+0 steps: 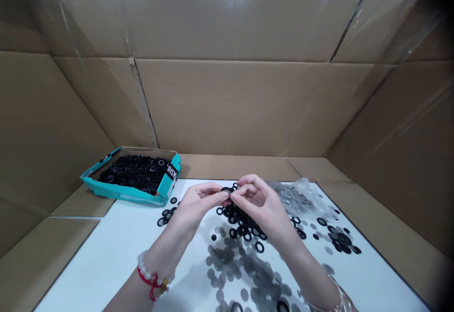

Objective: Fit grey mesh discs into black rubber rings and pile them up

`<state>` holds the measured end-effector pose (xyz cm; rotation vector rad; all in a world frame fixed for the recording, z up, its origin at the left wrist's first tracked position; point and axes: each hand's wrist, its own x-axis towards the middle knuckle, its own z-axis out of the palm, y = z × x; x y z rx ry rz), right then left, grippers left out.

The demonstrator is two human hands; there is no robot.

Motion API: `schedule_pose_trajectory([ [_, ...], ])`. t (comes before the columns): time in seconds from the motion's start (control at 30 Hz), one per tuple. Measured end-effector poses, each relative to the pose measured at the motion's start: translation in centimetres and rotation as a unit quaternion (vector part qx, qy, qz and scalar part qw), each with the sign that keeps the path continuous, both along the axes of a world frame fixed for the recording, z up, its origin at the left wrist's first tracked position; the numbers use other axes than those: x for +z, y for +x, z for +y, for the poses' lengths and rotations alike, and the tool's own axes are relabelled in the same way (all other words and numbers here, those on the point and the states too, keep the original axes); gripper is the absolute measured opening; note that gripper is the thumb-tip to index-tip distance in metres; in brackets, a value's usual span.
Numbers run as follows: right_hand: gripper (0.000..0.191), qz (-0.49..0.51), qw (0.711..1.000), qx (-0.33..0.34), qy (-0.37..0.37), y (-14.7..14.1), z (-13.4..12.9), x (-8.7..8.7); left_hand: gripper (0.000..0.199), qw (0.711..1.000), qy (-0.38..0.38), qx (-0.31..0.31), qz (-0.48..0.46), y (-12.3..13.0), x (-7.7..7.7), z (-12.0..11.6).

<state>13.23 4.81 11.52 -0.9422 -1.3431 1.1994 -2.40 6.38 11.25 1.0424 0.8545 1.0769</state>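
Between the thumb and fingers of my left hand (pixel 196 203) is a small black ring (pixel 226 189), held just above the table. My right hand (pixel 260 203) meets it from the other side, thumb and forefinger closed together at the ring's edge. Whatever those right fingertips pinch is too small to make out. Beneath both hands lies a heap of black rings (pixel 241 220), partly covered by the right hand. Nearer to me, many thin grey translucent discs (pixel 262 274) are scattered over the white table (pixel 135 250).
A teal-edged cardboard box (pixel 124 191) full of black rings stands at the back left. Some loose rings (pixel 166 217) lie left of my left hand. At the right are a clear plastic bag (pixel 301 198) and a cluster of black pieces (pixel 342 240). Cardboard walls (pixel 227 108) surround the table.
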Motion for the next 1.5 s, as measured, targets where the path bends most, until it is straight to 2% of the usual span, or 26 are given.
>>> schedule_pose_trajectory([
  [0.07,0.027,0.013,0.999,-0.024,0.017,-0.2,0.0,-0.3,0.018,0.999,-0.01,0.007,-0.035,0.2,-0.2,0.0],
  [0.17,0.027,0.037,0.997,-0.05,0.041,-0.3,-0.1,-0.3,0.017,0.999,-0.008,0.003,-0.036,0.5,-0.2,-0.1],
  [0.37,0.027,-0.002,0.999,-0.03,0.026,-0.1,-0.1,-0.2,0.018,0.999,-0.012,0.018,-0.037,0.6,-0.3,-0.1],
  [0.47,0.024,-0.034,0.994,-0.077,0.066,-0.3,-0.3,-0.5,0.018,0.999,-0.013,0.017,-0.036,0.6,-0.4,-0.1],
  [0.57,0.023,-0.029,0.989,-0.106,0.101,-0.2,-0.4,-0.4,0.017,0.999,-0.009,-0.013,-0.033,0.7,-0.4,-0.2],
  [0.63,0.024,-0.005,0.991,-0.09,0.097,0.0,-0.5,-0.1,0.019,0.999,-0.007,-0.029,-0.019,0.7,-0.2,-0.3],
  [0.73,0.027,0.019,0.996,-0.059,0.064,0.4,-0.3,0.3,0.019,1.0,0.002,-0.015,0.002,0.7,0.2,-0.4],
  [0.9,0.029,-0.003,1.0,-0.017,0.023,0.6,-0.2,0.6,0.018,1.0,0.01,0.008,0.006,0.6,0.5,-0.4],
  [1.2,0.024,0.037,0.997,-0.026,0.061,-0.4,0.0,-0.8,0.019,0.997,0.012,0.032,-0.066,0.8,0.2,-0.7],
  [1.27,0.024,0.026,0.997,-0.02,0.071,-0.2,0.3,-1.0,0.021,0.999,0.023,0.019,-0.037,0.5,0.2,-0.6],
  [1.37,0.024,-0.02,0.997,0.019,0.072,0.5,0.6,-0.9,0.019,0.997,0.053,-0.015,0.062,0.0,0.4,-0.3],
  [1.5,0.024,-0.104,0.989,0.073,0.071,1.4,0.7,-0.5,0.008,0.97,0.154,-0.016,0.186,-0.6,0.1,0.0],
])
